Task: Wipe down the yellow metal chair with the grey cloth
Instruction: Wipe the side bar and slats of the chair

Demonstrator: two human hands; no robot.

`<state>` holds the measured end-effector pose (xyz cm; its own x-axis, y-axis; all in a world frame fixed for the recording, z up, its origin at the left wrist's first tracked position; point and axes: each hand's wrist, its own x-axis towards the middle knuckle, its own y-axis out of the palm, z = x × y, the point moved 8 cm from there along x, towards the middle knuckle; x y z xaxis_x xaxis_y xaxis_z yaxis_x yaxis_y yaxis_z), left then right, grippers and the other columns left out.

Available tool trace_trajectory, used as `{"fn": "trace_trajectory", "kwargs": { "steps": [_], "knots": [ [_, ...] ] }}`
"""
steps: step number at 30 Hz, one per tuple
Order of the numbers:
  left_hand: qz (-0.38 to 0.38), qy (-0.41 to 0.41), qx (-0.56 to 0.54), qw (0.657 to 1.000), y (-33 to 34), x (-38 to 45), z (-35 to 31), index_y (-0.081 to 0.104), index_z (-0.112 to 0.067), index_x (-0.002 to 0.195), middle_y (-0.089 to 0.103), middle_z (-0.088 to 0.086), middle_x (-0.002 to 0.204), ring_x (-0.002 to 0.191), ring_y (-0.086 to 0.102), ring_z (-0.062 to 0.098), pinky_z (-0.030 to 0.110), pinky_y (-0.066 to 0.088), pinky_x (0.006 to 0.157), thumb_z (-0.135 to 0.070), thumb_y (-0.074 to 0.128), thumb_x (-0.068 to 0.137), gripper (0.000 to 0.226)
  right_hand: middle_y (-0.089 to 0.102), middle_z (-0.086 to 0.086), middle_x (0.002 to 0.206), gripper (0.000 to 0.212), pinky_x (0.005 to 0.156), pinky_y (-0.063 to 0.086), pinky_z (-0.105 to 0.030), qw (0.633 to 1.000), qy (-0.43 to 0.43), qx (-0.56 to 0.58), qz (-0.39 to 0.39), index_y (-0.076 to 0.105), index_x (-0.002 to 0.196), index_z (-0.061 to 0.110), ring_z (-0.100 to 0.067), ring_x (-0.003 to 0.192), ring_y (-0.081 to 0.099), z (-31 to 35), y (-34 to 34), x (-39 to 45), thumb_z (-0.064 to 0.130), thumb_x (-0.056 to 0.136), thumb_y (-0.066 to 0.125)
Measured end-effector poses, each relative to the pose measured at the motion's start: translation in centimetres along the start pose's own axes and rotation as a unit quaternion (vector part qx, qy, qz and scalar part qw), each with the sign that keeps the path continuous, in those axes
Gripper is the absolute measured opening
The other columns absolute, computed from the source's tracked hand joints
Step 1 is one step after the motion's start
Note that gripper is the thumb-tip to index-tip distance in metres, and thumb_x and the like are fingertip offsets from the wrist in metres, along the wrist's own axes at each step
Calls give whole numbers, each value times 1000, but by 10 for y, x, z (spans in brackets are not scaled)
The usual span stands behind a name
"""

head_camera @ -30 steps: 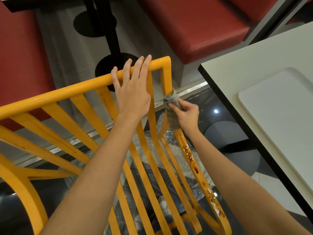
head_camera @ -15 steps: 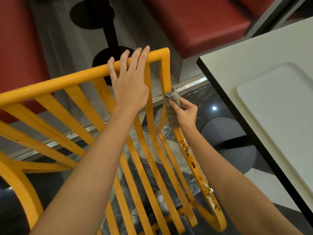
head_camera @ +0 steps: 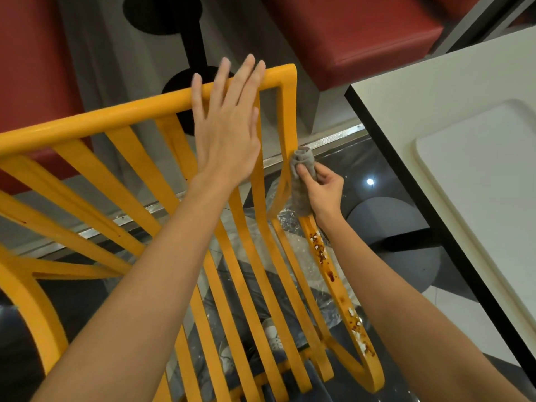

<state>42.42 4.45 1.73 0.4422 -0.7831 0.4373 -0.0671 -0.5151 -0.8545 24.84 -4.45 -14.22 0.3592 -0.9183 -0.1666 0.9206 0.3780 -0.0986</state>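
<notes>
Gripping a bunched grey cloth (head_camera: pixel 301 181), the right hand (head_camera: pixel 324 190) presses it against the yellow chair (head_camera: pixel 87 123)'s right edge. The left hand (head_camera: pixel 229 134) lies flat, fingers straight, on the far rail.

A white table (head_camera: pixel 406 91) with a black edge stood at the right, a white tray (head_camera: pixel 487 181) lying on it. Red seats (head_camera: pixel 348 30) sat beyond, another red cushion (head_camera: pixel 26 68) at the left. A black pole (head_camera: pixel 193 39) rose from a round base. A metal strip (head_camera: pixel 327 142) crossed the glossy dark floor (head_camera: pixel 385 175).
</notes>
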Motion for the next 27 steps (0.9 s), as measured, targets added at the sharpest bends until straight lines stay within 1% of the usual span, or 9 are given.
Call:
{"fn": "trace_trajectory", "kwargs": {
  "steps": [3, 5, 9, 12, 16, 20, 22, 24, 27],
  "knots": [
    [-55, -16, -208, 976, 10, -37, -17, 50, -13, 142, 47, 1, 149, 146, 30, 17, 43, 15, 124, -4, 40, 102, 42, 77, -3, 102, 30, 93, 58, -44, 1000, -1, 20, -1, 71, 117, 4, -20, 101, 72, 5, 4, 1, 7, 87, 73],
    [-31, -78, -335, 938, 42, -66, -26, 53, -8, 137, 53, 4, 143, 139, 40, 12, 39, 30, 119, -2, 41, 102, 38, 76, -10, 104, 31, 94, 57, -47, 999, -30, 31, -2, 72, 116, 3, -25, 102, 72, 20, 12, 9, 7, 85, 75],
    [34, -326, -528, 784, 109, -96, -25, 42, -10, 145, 47, 3, 147, 136, 43, 11, 36, 37, 115, -15, 38, 106, 40, 76, -10, 101, 22, 88, 59, -45, 996, -87, -5, 3, 73, 111, 11, -23, 99, 72, 30, 18, 15, 17, 90, 72],
    [63, -370, -595, 710, 127, -95, -34, 33, -12, 151, 38, 3, 154, 141, 36, 12, 33, 32, 118, -23, 30, 108, 44, 75, -11, 90, 10, 82, 59, -44, 997, -73, -10, -5, 73, 100, 12, -20, 88, 71, 11, 9, 5, 17, 96, 66],
    [90, -363, -617, 692, 142, -103, -40, 30, -33, 152, 38, -6, 155, 141, 37, 9, 36, 30, 118, -47, 22, 105, 50, 76, -7, 99, 20, 86, 59, -34, 997, -72, -5, -1, 73, 112, 8, -17, 96, 73, 9, 13, -5, 11, 93, 69],
    [69, -370, -663, 647, 145, -107, -38, 32, -26, 153, 38, 1, 156, 142, 38, 16, 43, 34, 117, -52, 18, 104, 57, 77, -10, 98, 24, 87, 60, -39, 996, -85, 19, 6, 74, 110, 3, -23, 97, 74, 35, 21, 22, 11, 88, 75],
    [71, -369, -671, 639, 147, -107, -35, 30, -27, 153, 37, 1, 156, 141, 39, 15, 35, 38, 114, -47, 13, 105, 54, 77, -10, 95, 21, 87, 60, -43, 996, -85, 17, 9, 74, 107, 1, -24, 96, 73, 34, 18, 29, 14, 91, 72],
    [90, -353, -670, 646, 150, -107, -35, 31, -31, 152, 37, -3, 156, 139, 38, 9, 25, 40, 109, -56, 14, 101, 59, 76, -11, 95, 21, 87, 59, -45, 997, -72, 6, 11, 72, 107, -2, -25, 95, 73, 22, 9, 21, 14, 94, 67],
    [99, -342, -667, 655, 146, -105, -35, 32, -33, 151, 39, -4, 155, 135, 40, 3, 14, 37, 103, -65, 15, 93, 69, 75, -13, 105, 27, 89, 59, -39, 996, -77, -22, 39, 69, 117, -1, -24, 100, 72, 9, 5, -1, 9, 92, 68]
  ]
}}
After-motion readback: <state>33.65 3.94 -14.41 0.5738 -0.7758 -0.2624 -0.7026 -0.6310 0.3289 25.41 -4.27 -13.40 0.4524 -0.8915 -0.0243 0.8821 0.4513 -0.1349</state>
